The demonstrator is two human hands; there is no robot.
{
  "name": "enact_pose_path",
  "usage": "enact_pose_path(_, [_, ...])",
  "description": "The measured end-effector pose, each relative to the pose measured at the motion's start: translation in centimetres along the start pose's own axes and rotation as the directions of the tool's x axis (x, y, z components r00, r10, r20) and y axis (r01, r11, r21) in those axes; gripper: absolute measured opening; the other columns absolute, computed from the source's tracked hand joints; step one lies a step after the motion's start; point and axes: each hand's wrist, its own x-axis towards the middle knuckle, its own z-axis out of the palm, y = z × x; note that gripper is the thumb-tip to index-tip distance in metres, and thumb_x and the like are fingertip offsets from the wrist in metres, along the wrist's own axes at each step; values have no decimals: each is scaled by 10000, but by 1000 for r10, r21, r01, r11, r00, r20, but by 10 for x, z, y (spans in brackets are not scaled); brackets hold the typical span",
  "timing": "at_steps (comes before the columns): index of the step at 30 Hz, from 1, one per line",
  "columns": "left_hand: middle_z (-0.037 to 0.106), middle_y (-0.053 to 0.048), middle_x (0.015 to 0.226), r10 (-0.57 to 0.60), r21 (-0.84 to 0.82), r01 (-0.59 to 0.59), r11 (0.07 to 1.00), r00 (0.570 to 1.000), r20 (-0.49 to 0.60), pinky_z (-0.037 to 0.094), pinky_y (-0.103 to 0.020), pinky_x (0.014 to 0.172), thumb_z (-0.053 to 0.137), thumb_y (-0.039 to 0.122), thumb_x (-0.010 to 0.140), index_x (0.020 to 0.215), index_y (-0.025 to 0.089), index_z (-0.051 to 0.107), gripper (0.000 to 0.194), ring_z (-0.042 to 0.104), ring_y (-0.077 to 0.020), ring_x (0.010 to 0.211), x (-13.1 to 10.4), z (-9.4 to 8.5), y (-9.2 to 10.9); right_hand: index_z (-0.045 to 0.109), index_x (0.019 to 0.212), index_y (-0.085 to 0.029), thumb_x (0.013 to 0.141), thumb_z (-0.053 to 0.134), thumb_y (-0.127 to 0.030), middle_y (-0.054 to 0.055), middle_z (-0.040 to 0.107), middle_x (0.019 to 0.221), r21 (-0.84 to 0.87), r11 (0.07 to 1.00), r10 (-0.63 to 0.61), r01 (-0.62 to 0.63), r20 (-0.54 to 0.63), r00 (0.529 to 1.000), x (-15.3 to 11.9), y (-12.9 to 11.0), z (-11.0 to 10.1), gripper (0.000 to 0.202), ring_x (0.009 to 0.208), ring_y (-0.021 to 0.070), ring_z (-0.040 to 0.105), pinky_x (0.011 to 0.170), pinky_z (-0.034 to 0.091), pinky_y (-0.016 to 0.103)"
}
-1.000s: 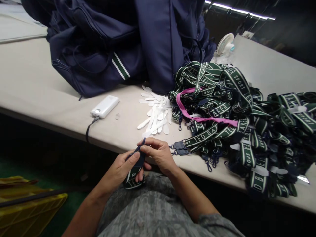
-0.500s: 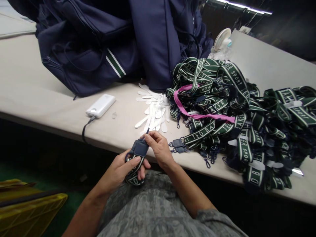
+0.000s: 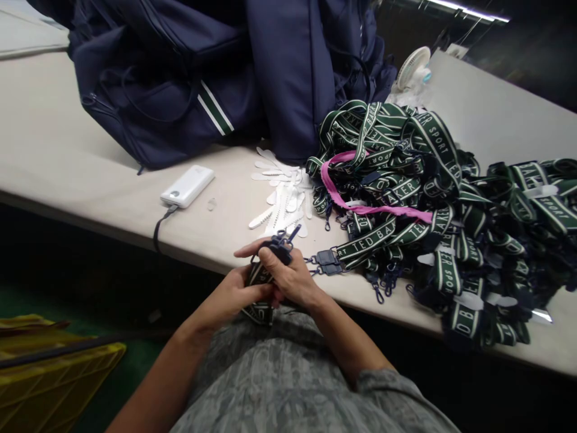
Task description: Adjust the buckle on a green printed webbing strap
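One folded strap (image 3: pixel 260 294) gripped in left hand (image 3: pixel 237 294); right hand (image 3: pixel 288 276) closed over its clip end. Near edge of table (image 3: pixel 67 162); one strap pile (image 3: pixel 428 204) right, one power bank (image 3: pixel 188 186) left.

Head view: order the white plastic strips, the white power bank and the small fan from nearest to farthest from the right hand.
From the right hand:
1. White plastic strips, just beyond it on the table.
2. White power bank, farther off to the left.
3. Small fan, far back right, behind the strap pile.

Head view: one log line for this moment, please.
left hand: grips strap | right hand: on strap's clip end | strap pile: on table
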Motion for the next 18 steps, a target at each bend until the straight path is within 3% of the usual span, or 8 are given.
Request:
enact_pose_path(2, [733, -54, 859, 115, 283, -88, 955, 990, -81, 501, -269, 755, 661, 319, 861, 906, 157, 685, 170, 674, -218, 816, 1, 0, -4, 724, 1024, -207, 961, 502, -565, 61, 720, 964, -99, 983, -167, 154, -139, 976, 0, -18, -4, 426, 697, 169, 639, 657, 534, 311])
enact_pose_path(4, [730, -54, 922, 197, 434, -140, 890, 976, -88, 485, -281, 809, 582, 342, 912, 940, 173, 679, 196, 666, -229, 881, 0, -3, -8, 720, 937, -213, 978, 496, -525, 66, 720, 958, -142, 947, -316, 287, -271, 909, 0, -35, -13, 386, 844, 200, 655, 779, 535, 343])
enact_pose_path(7, [733, -54, 898, 153, 453, -121, 883, 988, -35, 482, -273, 795, 582, 350, 908, 908, 183, 696, 202, 663, -230, 868, -5, -14, -14, 660, 887, -245, 982, 495, -517, 19, 676, 801, -24, 899, -399, 437, -456, 796, 1, -54, -35, 332, 784, 177, 660, 788, 544, 343])
enact_pose_path(9, [721, -51, 811, 64, 436, -73, 897, 997, 34, 483, -263, 733, 612, 364, 885, 800, 179, 708, 225, 649, -220, 788, -11, -25, -19, 629, 877, -265, 968, 508, -538, -17, 625, 752, 92, 866, -373, 492, -537, 757, 3, -61, -56, 313, 745, 149, 652, 789, 552, 327])
enact_pose_path(11, [699, -51, 743, -36, 345, -10, 938, 991, 127, 480, -260, 682, 633, 413, 867, 760, 170, 697, 274, 623, -204, 711, -17, -36, -27, 625, 857, -271, 947, 541, -542, -35, 598, 750, 175, 853, -329, 491, -551, 767, 7, -64, -78, 298, 747, 123, 633, 806, 549, 295])
enact_pose_path(13, [695, -63, 747, -102, 169, 64, 984, 968, 227, 481, -264, 642, 653, 505, 844, 848, 155, 678, 352, 608, -195, 665, -21, -42, -37, 626, 842, -269, 924, 585, -531, -46, 583, 732, 259, 848, -275, 463, -533, 800, 11, -62, -95, 278, 716, 105, 601, 775, 542, 254])
enact_pose_path(15, [702, -98, 807, -100, 9, 101, 995, 953, 285, 488, -278, 643, 646, 595, 827, 965, 134, 647, 481, 616, -202, 676, -24, -43, -47, 628, 833, -261, 906, 623, -511, -52, 559, 694, 365, 828, -218, 426, -491, 843, 15, -56, -104, 261, 654, 98, 557, 699, 531, 225])
enact_pose_path(18, [687, -132, 860, -50, -85, 79, 993, 951, 306, 490, -290, 710, 577, 679, 837, 1000, 103, 644, 603, 619, -208, 740, -23, -37, -56, 633, 829, -255, 905, 644, -471, -63, 490, 621, 482, 764, -224, 429, -426, 877, 19, -49, -107, 229, 547, 99, 465, 550, 473, 203])
